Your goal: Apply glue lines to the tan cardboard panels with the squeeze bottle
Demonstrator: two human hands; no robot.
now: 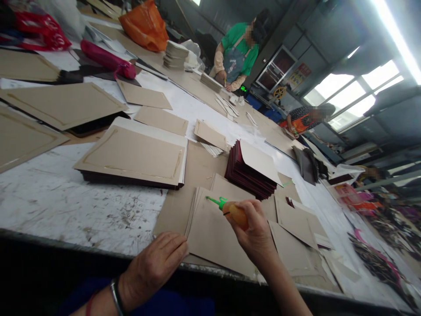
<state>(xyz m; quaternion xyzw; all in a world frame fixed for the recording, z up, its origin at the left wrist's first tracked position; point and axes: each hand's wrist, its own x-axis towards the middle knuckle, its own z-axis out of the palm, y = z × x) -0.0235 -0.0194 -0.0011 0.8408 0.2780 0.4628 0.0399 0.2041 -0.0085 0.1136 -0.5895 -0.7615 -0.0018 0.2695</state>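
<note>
My right hand (253, 224) is wrapped round a glue bottle (237, 215), amber-coloured with a green nozzle. The bottle is tilted, and its nozzle tip is over the upper left part of the top cardboard panel (220, 237) in a small fanned stack. At the stack's left edge lies my left hand (158, 259), fingers stretched out side by side and tips touching the boards; its thumb is hidden. I cannot make out any glue line on this panel. Beyond the bottle stands a pile of dark red pieces (251, 169) topped by a pale board.
To the left sits a stack of boards (131, 151) with glue lines on top. More cardboard panels (296, 219) spread rightward. A magenta umbrella (107, 59) and an orange bag (144, 26) lie farther back. Two people (235, 57) work across the table.
</note>
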